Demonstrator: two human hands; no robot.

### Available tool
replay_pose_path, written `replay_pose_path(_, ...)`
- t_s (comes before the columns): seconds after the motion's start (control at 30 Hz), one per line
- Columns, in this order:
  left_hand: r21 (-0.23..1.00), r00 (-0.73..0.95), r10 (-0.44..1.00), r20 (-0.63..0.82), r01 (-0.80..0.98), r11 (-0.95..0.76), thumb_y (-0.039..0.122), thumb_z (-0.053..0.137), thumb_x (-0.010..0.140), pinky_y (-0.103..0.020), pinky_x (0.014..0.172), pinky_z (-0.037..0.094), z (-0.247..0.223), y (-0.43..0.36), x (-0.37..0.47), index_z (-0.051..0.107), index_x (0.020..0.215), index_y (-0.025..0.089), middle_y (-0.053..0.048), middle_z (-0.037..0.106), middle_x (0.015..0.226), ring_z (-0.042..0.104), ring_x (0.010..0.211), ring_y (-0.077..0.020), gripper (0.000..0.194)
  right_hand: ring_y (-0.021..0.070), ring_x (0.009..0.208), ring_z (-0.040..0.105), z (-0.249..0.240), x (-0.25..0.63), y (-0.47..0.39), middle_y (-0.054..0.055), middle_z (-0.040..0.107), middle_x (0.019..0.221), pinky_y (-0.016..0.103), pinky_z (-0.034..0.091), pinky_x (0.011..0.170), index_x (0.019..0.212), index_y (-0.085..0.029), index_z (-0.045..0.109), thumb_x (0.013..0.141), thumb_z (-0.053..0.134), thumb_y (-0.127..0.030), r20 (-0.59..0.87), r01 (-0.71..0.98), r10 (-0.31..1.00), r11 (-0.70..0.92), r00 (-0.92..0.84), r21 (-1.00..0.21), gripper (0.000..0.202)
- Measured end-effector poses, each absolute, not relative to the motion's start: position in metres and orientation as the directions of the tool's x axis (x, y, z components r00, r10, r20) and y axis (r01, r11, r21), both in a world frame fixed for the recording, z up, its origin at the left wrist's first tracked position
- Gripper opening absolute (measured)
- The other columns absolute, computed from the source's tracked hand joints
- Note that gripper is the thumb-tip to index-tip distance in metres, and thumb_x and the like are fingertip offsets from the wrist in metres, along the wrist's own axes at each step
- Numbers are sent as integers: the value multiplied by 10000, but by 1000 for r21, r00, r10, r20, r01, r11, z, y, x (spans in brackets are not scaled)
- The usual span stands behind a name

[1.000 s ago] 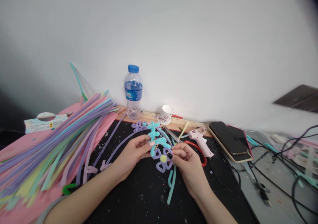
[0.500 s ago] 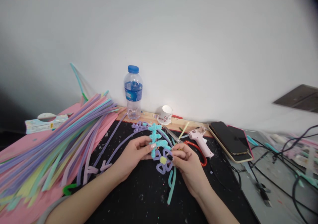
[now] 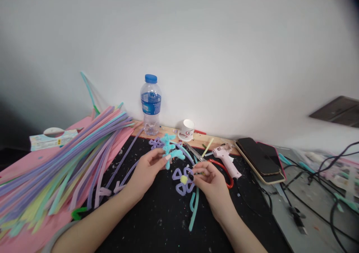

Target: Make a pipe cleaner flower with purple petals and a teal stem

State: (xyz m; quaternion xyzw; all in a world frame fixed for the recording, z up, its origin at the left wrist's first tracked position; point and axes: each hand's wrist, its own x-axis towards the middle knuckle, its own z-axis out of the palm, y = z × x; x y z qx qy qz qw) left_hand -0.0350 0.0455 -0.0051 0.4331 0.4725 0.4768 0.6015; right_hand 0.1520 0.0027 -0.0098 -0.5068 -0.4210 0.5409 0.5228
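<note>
Between the thumb and fingers of my left hand (image 3: pixel 148 170) is a turquoise pipe-cleaner piece (image 3: pixel 169 147) with short bent lobes. My right hand (image 3: pixel 211 183) pinches a purple pipe-cleaner flower (image 3: pixel 179 188) with looped petals and a yellow centre, at its right side. A gap separates the flower from the turquoise piece. Behind them lie a smaller purple flower (image 3: pixel 155 143) and scissors (image 3: pixel 226 171) with red handles. A teal pipe cleaner (image 3: pixel 193 215) lies on the black mat (image 3: pixel 157 223), its upper end hidden by my right hand.
A big bundle of pastel pipe cleaners (image 3: pixel 75 159) fills the left side. By the wall stand a water bottle (image 3: pixel 151 107) and a paper cup (image 3: pixel 187 127). To the right are a pink glue gun (image 3: pixel 228 161), a phone (image 3: pixel 259 155) and black cables (image 3: pixel 311 217).
My left hand has moved left with the turquoise piece, away from the purple flower it overlapped before. My right hand and the flower have stayed nearly in place.
</note>
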Motion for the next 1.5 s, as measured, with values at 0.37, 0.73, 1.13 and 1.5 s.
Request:
replay_pose_path(0.37,997,269,962,-56,-44,71,331,651,743,-230,607,399,-3,40,-34,612,827,161,37,534,664,480,615,-116,194,247,1045,512,1,153,-9,99,524,1102,384,409,888,915,-198,622,844,488,-186,393,594,919,298,34,-747,152)
replay_pose_path(0.73,995,496,868,-14,-78,60,256,647,762,-260,701,416,-3,35,-30,662,897,142,-14,626,777,533,736,-146,178,162,632,541,0,152,-11,17,592,712,263,415,582,866,-187,583,863,499,-260,248,522,967,245,-66,-817,111)
replay_pose_path(1.13,1000,488,873,-4,-4,7,248,632,769,-264,688,445,-1,32,-29,630,866,143,-20,613,799,550,745,-154,143,125,535,440,-2,151,-9,-11,522,605,227,330,491,755,-166,615,856,516,-321,139,420,989,148,-52,-895,210)
replay_pose_path(1.5,998,506,862,-24,67,-11,263,628,768,-241,642,419,2,28,-29,616,806,153,4,576,736,515,693,-140,117,113,526,371,-1,145,-8,-30,441,578,227,295,489,655,-169,546,814,561,-364,35,266,998,48,-55,-963,252)
